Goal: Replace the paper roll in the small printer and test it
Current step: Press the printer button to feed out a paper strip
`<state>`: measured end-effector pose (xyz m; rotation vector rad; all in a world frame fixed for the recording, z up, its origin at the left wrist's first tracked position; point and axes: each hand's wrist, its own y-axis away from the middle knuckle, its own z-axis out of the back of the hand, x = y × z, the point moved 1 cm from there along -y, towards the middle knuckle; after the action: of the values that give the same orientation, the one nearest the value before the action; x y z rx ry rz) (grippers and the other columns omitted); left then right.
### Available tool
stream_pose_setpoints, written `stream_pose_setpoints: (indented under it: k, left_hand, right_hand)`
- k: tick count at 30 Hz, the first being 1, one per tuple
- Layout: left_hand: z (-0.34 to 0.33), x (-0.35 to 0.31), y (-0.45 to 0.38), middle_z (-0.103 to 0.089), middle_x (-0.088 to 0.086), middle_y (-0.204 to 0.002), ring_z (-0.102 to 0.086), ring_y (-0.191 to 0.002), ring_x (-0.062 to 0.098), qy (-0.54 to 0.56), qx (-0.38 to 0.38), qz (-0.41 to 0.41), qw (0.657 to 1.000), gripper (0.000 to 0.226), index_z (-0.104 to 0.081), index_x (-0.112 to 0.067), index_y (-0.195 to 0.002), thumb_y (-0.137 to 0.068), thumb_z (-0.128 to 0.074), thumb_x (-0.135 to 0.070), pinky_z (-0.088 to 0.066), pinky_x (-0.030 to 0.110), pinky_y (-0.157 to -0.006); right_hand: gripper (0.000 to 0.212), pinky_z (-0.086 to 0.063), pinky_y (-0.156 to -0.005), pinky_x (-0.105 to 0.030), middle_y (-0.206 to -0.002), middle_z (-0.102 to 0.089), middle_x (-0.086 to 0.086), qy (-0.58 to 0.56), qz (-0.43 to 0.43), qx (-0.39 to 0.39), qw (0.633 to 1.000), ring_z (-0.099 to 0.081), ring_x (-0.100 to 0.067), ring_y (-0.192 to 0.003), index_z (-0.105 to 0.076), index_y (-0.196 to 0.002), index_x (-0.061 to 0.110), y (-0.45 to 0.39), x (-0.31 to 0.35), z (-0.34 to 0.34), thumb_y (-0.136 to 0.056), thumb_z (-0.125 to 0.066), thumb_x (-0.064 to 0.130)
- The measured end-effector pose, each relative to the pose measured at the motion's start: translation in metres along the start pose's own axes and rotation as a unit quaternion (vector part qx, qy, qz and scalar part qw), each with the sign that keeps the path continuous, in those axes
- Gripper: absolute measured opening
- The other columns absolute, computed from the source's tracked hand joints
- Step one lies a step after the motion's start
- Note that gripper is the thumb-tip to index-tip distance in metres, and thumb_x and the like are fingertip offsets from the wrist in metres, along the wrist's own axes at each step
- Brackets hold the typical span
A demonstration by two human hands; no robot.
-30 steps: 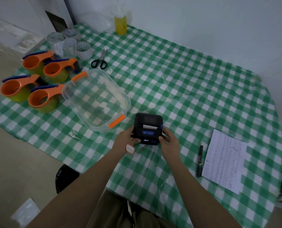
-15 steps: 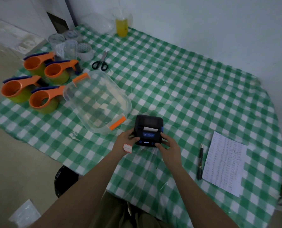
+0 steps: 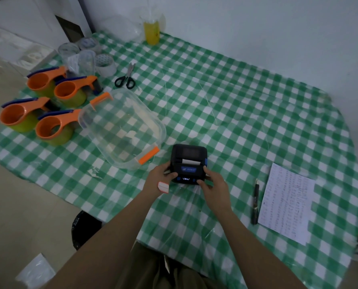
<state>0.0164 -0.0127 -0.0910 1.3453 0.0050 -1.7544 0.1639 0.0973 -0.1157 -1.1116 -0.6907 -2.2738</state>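
A small black printer (image 3: 188, 161) sits on the green checked tablecloth near the table's front edge. Its lid is closed and a white strip of paper (image 3: 191, 162) shows at the slot. A small lit display glows on its front panel. My left hand (image 3: 160, 180) grips the printer's left side, and a red-bordered white label (image 3: 163, 187) is stuck to that hand. My right hand (image 3: 213, 185) holds the right side, thumb on the front panel near the buttons.
A clear plastic box (image 3: 121, 128) with orange clips lies left of the printer. Several orange tape dispensers (image 3: 48, 109) and tape rolls (image 3: 105, 63) stand far left, with scissors (image 3: 126, 79) behind. A pen (image 3: 255, 202) and a written sheet (image 3: 286, 205) lie right. A yellow bottle (image 3: 151, 32) stands at the wall.
Both hands stay on the printer. My right thumb has shifted along the front panel and the small display now shows lit text.
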Motion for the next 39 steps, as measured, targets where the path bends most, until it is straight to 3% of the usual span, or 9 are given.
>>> stream_pose_setpoints:
  k: [10, 15, 18, 31, 39]
  left_hand:
    - [-0.0002, -0.0041, 0.0032, -0.059, 0.015, -0.129, -0.054, -0.118, 0.026, -0.009, -0.011, -0.001, 1.000, 0.043, -0.049, -0.008, -0.128, -0.086, -0.057, -0.008, -0.035, 0.020, -0.087]
    - [0.0000, -0.0045, 0.0036, -0.058, 0.016, -0.130, -0.054, -0.118, 0.027, -0.005, -0.007, 0.008, 1.000, 0.045, -0.047, -0.008, -0.130, -0.086, -0.058, -0.008, -0.035, 0.021, -0.088]
    - [0.0006, -0.0043, 0.0039, -0.059, 0.016, -0.129, -0.055, -0.117, 0.027, -0.007, -0.005, 0.006, 1.000, 0.045, -0.047, -0.008, -0.130, -0.086, -0.058, -0.008, -0.036, 0.022, -0.088]
    - [0.0007, -0.0067, 0.0058, -0.058, 0.016, -0.129, -0.055, -0.117, 0.027, -0.010, -0.004, 0.001, 1.000, 0.045, -0.046, -0.009, -0.130, -0.086, -0.057, -0.007, -0.035, 0.021, -0.087]
    - [0.0009, -0.0074, 0.0055, -0.058, 0.015, -0.129, -0.054, -0.117, 0.027, -0.020, -0.002, -0.001, 1.000, 0.045, -0.046, -0.011, -0.131, -0.087, -0.056, -0.007, -0.035, 0.021, -0.087]
  right_hand:
    - [0.045, -0.053, -0.091, -0.040, -0.122, -0.058, -0.011, -0.008, 0.001, -0.011, 1.000, -0.058, -0.022, -0.108, -0.054, -0.127, 0.013, 0.0000, 0.0000, -0.0012, -0.084, -0.066, 0.010]
    - [0.044, -0.040, -0.080, -0.005, -0.121, -0.058, -0.009, -0.035, -0.016, -0.009, 0.999, -0.058, -0.020, -0.109, -0.055, -0.126, 0.014, -0.0021, -0.0016, -0.0013, -0.084, -0.066, 0.007]
    - [0.044, -0.040, -0.073, 0.001, -0.121, -0.058, -0.008, -0.041, -0.017, -0.008, 0.999, -0.058, -0.018, -0.108, -0.055, -0.126, 0.015, -0.0025, -0.0019, -0.0002, -0.084, -0.066, 0.007]
    - [0.046, -0.037, -0.071, 0.008, -0.121, -0.058, -0.008, -0.044, -0.012, -0.007, 0.999, -0.057, -0.016, -0.106, -0.055, -0.126, 0.015, -0.0024, -0.0037, 0.0005, -0.083, -0.067, 0.007]
    - [0.046, -0.039, -0.077, -0.004, -0.120, -0.058, -0.007, -0.050, -0.009, -0.007, 0.999, -0.058, -0.017, -0.107, -0.055, -0.126, 0.017, -0.0021, -0.0038, 0.0003, -0.083, -0.067, 0.009]
